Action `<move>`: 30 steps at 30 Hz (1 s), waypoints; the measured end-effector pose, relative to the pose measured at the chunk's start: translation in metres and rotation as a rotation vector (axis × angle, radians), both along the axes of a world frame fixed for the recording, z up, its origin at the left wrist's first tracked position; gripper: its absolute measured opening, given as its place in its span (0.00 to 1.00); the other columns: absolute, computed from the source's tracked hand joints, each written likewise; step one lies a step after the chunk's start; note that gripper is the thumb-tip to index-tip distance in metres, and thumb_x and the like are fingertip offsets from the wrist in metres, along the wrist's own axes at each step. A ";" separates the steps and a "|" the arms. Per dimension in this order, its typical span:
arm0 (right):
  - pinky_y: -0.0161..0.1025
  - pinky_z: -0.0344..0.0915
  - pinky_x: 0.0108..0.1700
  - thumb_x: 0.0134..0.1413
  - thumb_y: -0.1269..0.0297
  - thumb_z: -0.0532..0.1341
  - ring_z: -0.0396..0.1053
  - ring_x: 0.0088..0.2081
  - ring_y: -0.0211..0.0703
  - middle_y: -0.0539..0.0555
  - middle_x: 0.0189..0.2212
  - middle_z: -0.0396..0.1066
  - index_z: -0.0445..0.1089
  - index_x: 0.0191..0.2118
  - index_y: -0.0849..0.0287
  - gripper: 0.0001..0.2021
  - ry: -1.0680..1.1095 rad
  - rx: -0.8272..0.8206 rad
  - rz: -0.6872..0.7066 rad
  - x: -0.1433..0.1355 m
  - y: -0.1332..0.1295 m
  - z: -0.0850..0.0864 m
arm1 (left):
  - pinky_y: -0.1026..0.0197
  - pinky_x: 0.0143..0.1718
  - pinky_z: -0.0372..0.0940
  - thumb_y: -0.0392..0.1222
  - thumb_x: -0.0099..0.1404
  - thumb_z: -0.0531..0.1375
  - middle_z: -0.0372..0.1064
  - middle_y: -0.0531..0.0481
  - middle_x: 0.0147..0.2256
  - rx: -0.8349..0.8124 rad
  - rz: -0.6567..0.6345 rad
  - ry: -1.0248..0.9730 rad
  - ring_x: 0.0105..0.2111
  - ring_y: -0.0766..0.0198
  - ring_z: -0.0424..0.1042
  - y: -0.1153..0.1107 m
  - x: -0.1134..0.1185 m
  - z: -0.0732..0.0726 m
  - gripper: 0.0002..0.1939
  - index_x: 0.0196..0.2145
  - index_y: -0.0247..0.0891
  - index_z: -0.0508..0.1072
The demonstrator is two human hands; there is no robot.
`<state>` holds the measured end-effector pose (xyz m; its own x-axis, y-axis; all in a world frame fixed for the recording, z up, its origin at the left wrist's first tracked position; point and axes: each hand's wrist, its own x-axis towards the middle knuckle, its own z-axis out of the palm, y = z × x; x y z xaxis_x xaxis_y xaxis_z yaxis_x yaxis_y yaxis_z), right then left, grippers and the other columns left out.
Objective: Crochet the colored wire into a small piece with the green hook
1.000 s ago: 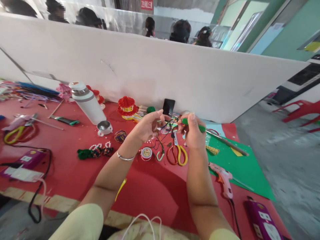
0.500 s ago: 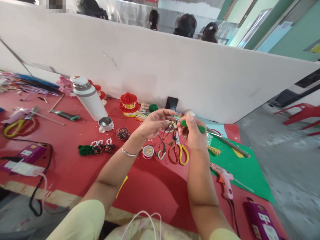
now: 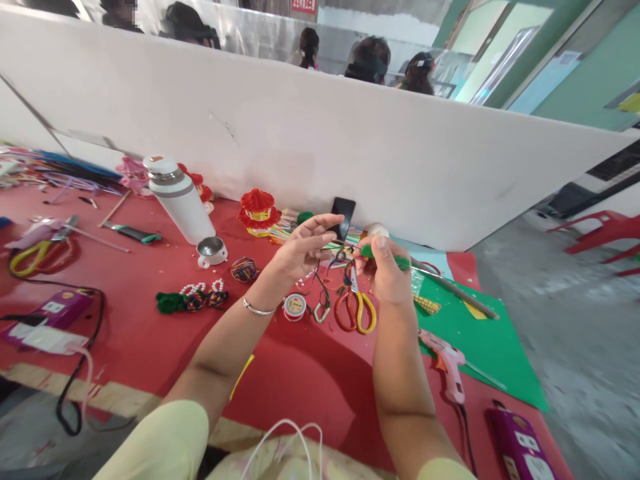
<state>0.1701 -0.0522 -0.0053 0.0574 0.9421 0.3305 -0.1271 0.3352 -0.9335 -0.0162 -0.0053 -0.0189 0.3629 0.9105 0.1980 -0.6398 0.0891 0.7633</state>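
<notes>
My right hand (image 3: 387, 267) is closed round a green fuzzy piece (image 3: 400, 260), its thumb on top. Dark multicoloured yarn (image 3: 343, 255) spans the gap between my hands. My left hand (image 3: 303, 252) has its upper fingers apart; its thumb and fingertips are close to the yarn, and whether they pinch it is too small to tell. Below my hands lie scissors (image 3: 356, 310) with red and yellow handles, a small white and red spool (image 3: 295, 307) and a light green hook-shaped piece (image 3: 321, 311). A multicoloured yarn ball (image 3: 245, 269) lies left of my left wrist.
A white bottle (image 3: 183, 203) and a metal cup (image 3: 211, 251) stand at the left. A phone (image 3: 343, 217) leans on the white partition (image 3: 280, 133). At the right are a pink glue gun (image 3: 447, 363), green sheet (image 3: 495, 353) and purple power strip (image 3: 523, 440).
The fingers of my left hand have spread and shifted slightly left, away from the yarn and my right hand. My right hand stays round the green piece. The view has tilted slightly.
</notes>
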 end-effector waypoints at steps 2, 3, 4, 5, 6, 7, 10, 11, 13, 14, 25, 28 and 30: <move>0.33 0.59 0.19 0.61 0.36 0.68 0.67 0.19 0.32 0.47 0.23 0.75 0.79 0.32 0.53 0.23 0.008 -0.009 -0.007 0.001 0.000 0.001 | 0.70 0.19 0.56 0.40 0.56 0.74 0.77 0.42 0.61 -0.051 0.043 -0.010 0.43 0.63 0.78 0.001 -0.007 0.004 0.17 0.44 0.44 0.83; 0.33 0.58 0.19 0.61 0.36 0.68 0.66 0.19 0.32 0.47 0.23 0.75 0.79 0.32 0.52 0.23 0.012 -0.012 -0.009 0.001 0.000 0.001 | 0.70 0.19 0.57 0.42 0.57 0.72 0.76 0.41 0.63 -0.042 0.074 -0.006 0.49 0.58 0.79 0.001 -0.010 0.006 0.16 0.45 0.45 0.83; 0.33 0.58 0.19 0.61 0.35 0.68 0.66 0.19 0.32 0.47 0.23 0.75 0.79 0.32 0.52 0.23 0.014 -0.015 -0.010 0.001 0.000 0.002 | 0.69 0.20 0.59 0.45 0.60 0.71 0.75 0.41 0.64 -0.015 0.117 0.000 0.55 0.54 0.78 0.000 -0.014 0.008 0.15 0.46 0.46 0.82; 0.33 0.58 0.19 0.60 0.35 0.69 0.66 0.19 0.32 0.48 0.23 0.74 0.78 0.32 0.52 0.24 0.016 -0.019 -0.011 0.001 0.001 0.002 | 0.69 0.22 0.63 0.48 0.62 0.69 0.75 0.41 0.64 0.020 0.165 0.012 0.60 0.51 0.75 -0.001 -0.016 0.010 0.16 0.48 0.48 0.82; 0.33 0.59 0.19 0.59 0.34 0.69 0.66 0.18 0.32 0.47 0.23 0.74 0.78 0.31 0.52 0.24 0.019 -0.023 -0.009 0.001 0.001 0.003 | 0.67 0.26 0.67 0.52 0.65 0.67 0.74 0.42 0.64 0.057 0.213 0.025 0.63 0.49 0.73 -0.003 -0.019 0.012 0.16 0.50 0.49 0.82; 0.33 0.59 0.19 0.58 0.34 0.69 0.65 0.18 0.32 0.47 0.23 0.74 0.78 0.31 0.53 0.24 0.022 -0.026 -0.002 0.000 0.000 0.004 | 0.65 0.30 0.72 0.55 0.68 0.65 0.74 0.42 0.64 0.089 0.256 0.038 0.66 0.48 0.71 -0.005 -0.020 0.013 0.18 0.52 0.50 0.81; 0.32 0.62 0.19 0.55 0.32 0.71 0.65 0.19 0.32 0.47 0.23 0.74 0.77 0.29 0.53 0.26 0.025 -0.043 0.056 -0.005 -0.001 0.006 | 0.53 0.46 0.78 0.59 0.72 0.60 0.72 0.44 0.65 0.156 0.318 0.030 0.70 0.45 0.67 -0.012 -0.019 0.018 0.20 0.55 0.51 0.80; 0.32 0.62 0.20 0.54 0.32 0.71 0.64 0.18 0.32 0.47 0.22 0.74 0.77 0.28 0.54 0.26 0.023 -0.049 0.083 -0.007 -0.003 0.007 | 0.50 0.49 0.78 0.59 0.72 0.60 0.72 0.45 0.66 0.181 0.320 0.002 0.72 0.45 0.66 -0.014 -0.017 0.019 0.20 0.55 0.51 0.80; 0.32 0.62 0.19 0.54 0.32 0.71 0.64 0.18 0.32 0.47 0.22 0.73 0.77 0.28 0.54 0.27 0.021 -0.061 0.132 -0.010 -0.005 0.007 | 0.47 0.53 0.77 0.59 0.72 0.60 0.70 0.47 0.68 0.240 0.311 -0.062 0.74 0.45 0.62 -0.017 -0.010 0.021 0.19 0.54 0.52 0.80; 0.32 0.61 0.19 0.54 0.32 0.71 0.64 0.18 0.32 0.47 0.22 0.73 0.77 0.28 0.54 0.27 0.027 -0.063 0.141 -0.012 -0.006 0.007 | 0.46 0.55 0.76 0.60 0.72 0.60 0.69 0.48 0.69 0.272 0.309 -0.078 0.75 0.44 0.61 -0.019 -0.007 0.020 0.18 0.52 0.51 0.80; 0.33 0.56 0.19 0.58 0.33 0.68 0.64 0.18 0.33 0.47 0.21 0.72 0.77 0.30 0.53 0.26 0.074 -0.024 -0.028 -0.007 -0.004 0.007 | 0.39 0.69 0.61 0.74 0.74 0.53 0.75 0.41 0.66 0.695 0.587 0.626 0.62 0.42 0.71 -0.022 -0.001 -0.002 0.36 0.29 0.44 0.84; 0.33 0.59 0.21 0.61 0.35 0.68 0.65 0.19 0.34 0.47 0.20 0.71 0.78 0.30 0.53 0.24 0.028 0.017 -0.026 -0.006 -0.004 0.006 | 0.45 0.59 0.69 0.68 0.72 0.63 0.76 0.39 0.64 0.610 0.559 0.558 0.58 0.46 0.75 -0.023 0.000 0.004 0.26 0.45 0.44 0.88; 0.34 0.61 0.22 0.61 0.35 0.68 0.65 0.20 0.34 0.47 0.19 0.70 0.78 0.30 0.54 0.25 -0.004 0.028 -0.045 -0.006 -0.003 0.005 | 0.56 0.40 0.73 0.62 0.68 0.70 0.82 0.39 0.53 0.411 0.415 0.432 0.43 0.55 0.79 -0.026 0.003 0.010 0.23 0.50 0.43 0.88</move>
<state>0.1640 -0.0553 -0.0001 0.0980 0.9288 0.3574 -0.1072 0.3669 -0.9241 -0.0133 -0.0316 -0.0091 0.1271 0.8730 0.4709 -0.1923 -0.4441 0.8751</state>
